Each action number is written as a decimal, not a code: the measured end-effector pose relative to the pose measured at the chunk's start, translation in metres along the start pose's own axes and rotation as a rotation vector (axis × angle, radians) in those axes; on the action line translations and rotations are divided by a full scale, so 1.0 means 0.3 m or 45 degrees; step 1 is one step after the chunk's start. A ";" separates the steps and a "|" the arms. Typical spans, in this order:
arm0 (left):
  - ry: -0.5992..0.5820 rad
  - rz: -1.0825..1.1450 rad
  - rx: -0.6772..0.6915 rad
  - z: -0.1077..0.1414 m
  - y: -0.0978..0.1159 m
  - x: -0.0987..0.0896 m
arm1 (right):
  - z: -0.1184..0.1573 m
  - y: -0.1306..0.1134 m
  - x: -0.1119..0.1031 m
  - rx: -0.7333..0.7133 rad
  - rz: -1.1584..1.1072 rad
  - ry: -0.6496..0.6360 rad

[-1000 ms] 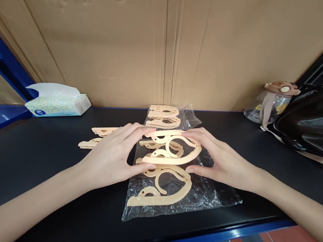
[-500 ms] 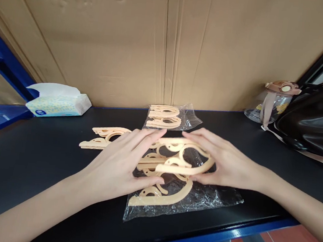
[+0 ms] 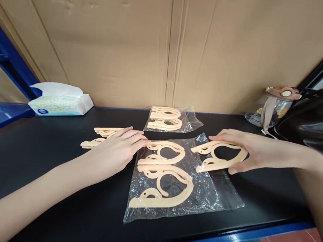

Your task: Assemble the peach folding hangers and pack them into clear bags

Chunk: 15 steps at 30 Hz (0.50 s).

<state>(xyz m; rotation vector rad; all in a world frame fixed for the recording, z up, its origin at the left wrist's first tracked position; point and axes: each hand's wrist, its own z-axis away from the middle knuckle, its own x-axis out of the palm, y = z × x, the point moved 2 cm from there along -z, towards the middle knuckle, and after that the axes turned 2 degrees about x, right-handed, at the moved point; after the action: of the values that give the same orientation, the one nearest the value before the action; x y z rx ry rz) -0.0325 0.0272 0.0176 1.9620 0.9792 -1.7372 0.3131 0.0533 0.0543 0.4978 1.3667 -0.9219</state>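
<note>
My right hand (image 3: pixel 237 150) is closed on the curved end of a cream folded travel hanger (image 3: pixel 221 166), held over the right part of a clear plastic bag (image 3: pixel 205 195). Inside that bag two similar folded hangers (image 3: pixel 167 203) lie one nearer me than the other. My left hand (image 3: pixel 121 145) rests palm down with fingers stretched out, its fingertips at the bag's upper left corner. Partly hidden under this hand is another loose folded hanger (image 3: pixel 92 143). Further back a second clear bag (image 3: pixel 190 120) holds two more folded hangers (image 3: pixel 165 125).
A tissue pack (image 3: pixel 61 104) stands at the back left of the black tabletop (image 3: pixel 61 141). At the back right are a clear drink bottle (image 3: pixel 275 106) with a strap and a black bag (image 3: pixel 317 118). A cardboard wall (image 3: pixel 123 47) closes off the back.
My right hand has carried the held hanger to the right, off the two bagged hangers. My left hand has drawn back to the left, uncovering more of the bag.
</note>
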 end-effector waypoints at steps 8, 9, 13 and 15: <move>0.009 0.005 0.029 -0.013 -0.016 0.014 | -0.055 -0.041 0.062 -0.104 0.082 0.089; 0.004 0.023 0.037 -0.016 -0.016 0.011 | -0.056 -0.041 0.061 -0.116 0.095 0.095; -0.003 0.119 0.078 -0.021 -0.010 0.000 | -0.052 -0.041 0.045 -0.116 0.082 0.146; 0.002 0.167 0.095 -0.022 -0.005 -0.002 | -0.049 -0.046 0.038 -0.123 0.039 0.142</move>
<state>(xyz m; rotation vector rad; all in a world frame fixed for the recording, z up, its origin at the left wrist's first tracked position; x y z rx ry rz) -0.0287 0.0325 0.0197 2.0247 0.7783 -1.7226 0.2924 0.0537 0.0436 0.5009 1.4933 -0.8086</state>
